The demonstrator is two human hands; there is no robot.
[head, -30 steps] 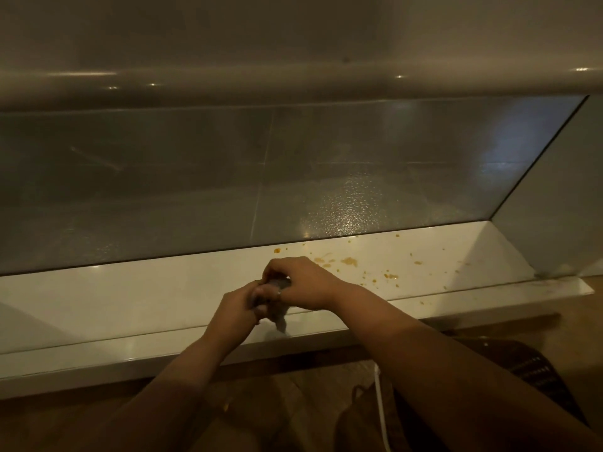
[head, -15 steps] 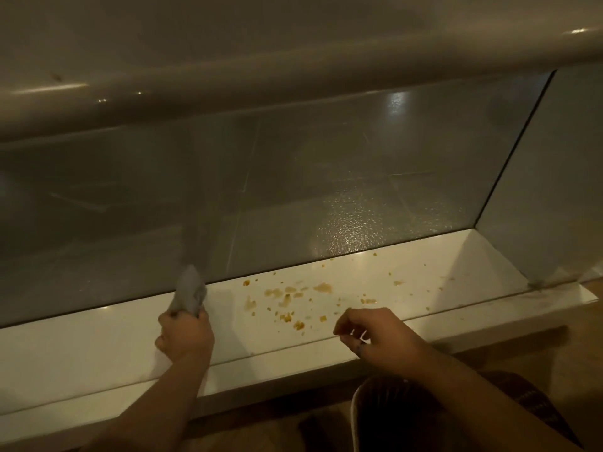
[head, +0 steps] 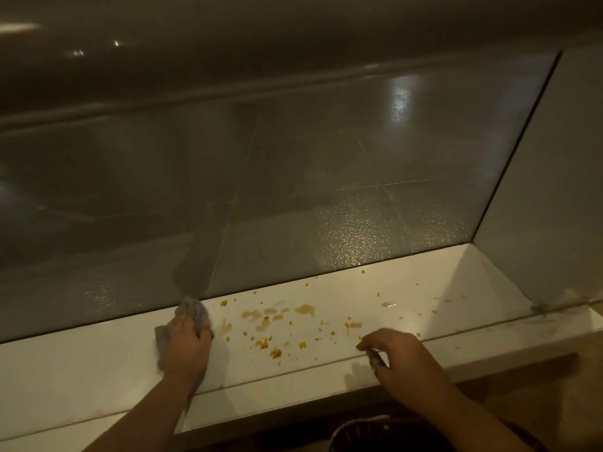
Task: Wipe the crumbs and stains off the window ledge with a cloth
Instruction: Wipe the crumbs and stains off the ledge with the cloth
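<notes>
So the ledge (head: 98, 363) runs left to right, window (head: 293, 190) right behind it, side wall (head: 548, 207) closing off the right end. The cloth (head: 195, 309) is on the ledge, far end touching the glass, under the left hand (head: 187, 344) gripping it. Stains (head: 305, 309) lie just right of the cloth, crumbs (head: 274, 352) mostly in front of them, and the right hand (head: 394, 357) is at the ledge's front edge, right of those crumbs.

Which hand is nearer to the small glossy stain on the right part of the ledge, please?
Right. The right hand is just in front of the stain; the left hand grips the cloth well to its left.
</notes>
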